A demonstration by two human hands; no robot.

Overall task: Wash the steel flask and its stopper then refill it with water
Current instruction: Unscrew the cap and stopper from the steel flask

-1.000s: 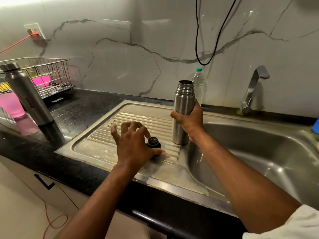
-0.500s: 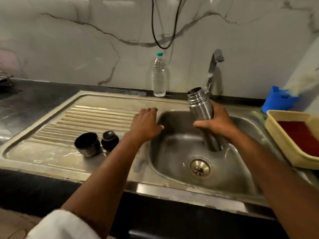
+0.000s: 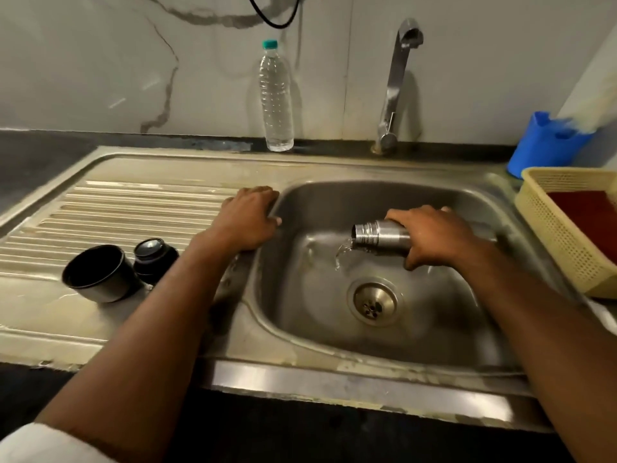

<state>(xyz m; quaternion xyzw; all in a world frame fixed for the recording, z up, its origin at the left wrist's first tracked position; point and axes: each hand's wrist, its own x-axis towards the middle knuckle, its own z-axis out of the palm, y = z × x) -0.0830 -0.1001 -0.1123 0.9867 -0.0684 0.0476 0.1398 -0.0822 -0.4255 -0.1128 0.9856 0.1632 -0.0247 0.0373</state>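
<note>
The right grip (image 3: 434, 235) is clasping the steel flask (image 3: 380, 236) sideways over the sink (image 3: 300, 332), mouth left of it spilling water; the left grip (image 3: 248, 217) is resting flat on the sink's edge

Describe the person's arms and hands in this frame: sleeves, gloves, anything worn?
Both hands are bare: no gloves on the left hand or the right hand, and no rings, watch or bands visible on the parts shown. Forearms are uncovered. A white sleeve shows at the bottom left corner on the left arm, ending above the forearm. The right arm's sleeve is out of view.
</note>
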